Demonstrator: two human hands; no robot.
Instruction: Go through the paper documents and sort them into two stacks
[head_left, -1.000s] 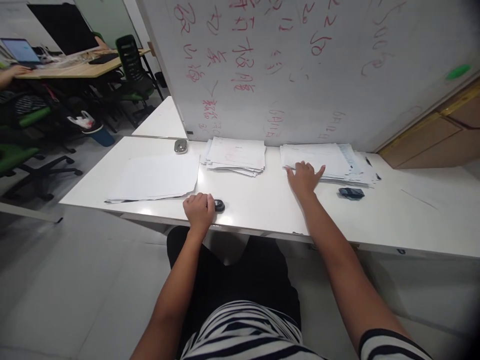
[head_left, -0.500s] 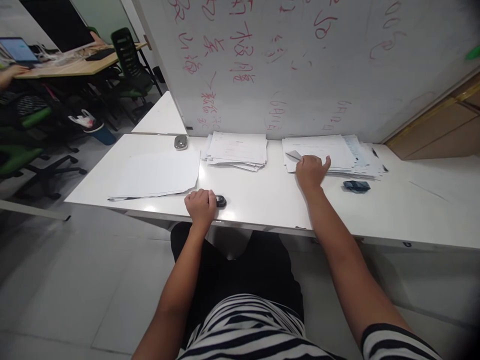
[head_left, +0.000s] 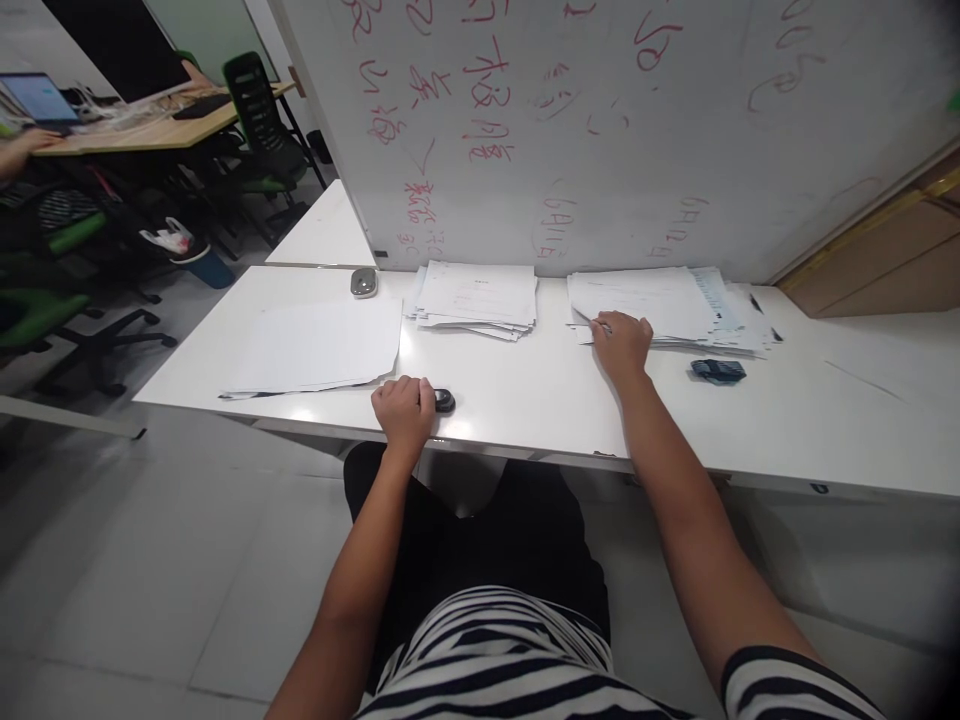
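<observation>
My left hand [head_left: 403, 406] rests in a fist at the front edge of the white table [head_left: 540, 410], closed on a small black object [head_left: 443, 401] that pokes out to its right. My right hand [head_left: 622, 343] lies on the near left corner of the right stack of papers [head_left: 660, 303], fingers curled and pinching a lifted sheet corner. A middle stack of papers [head_left: 476, 297] sits between the hands, farther back. A large loose sheet [head_left: 315, 347] lies to the left of my left hand.
A whiteboard [head_left: 600, 130] with red writing stands behind the table. A grey mouse-like object [head_left: 363, 284] and a dark stapler-like item [head_left: 718, 371] lie on the table. At far left, another person's hand [head_left: 19, 150] is at a desk with a laptop [head_left: 37, 100] and green chairs.
My right hand went from lying flat and spread on the right stack to curling its fingers around a sheet corner and lifting it. The left hand stayed put.
</observation>
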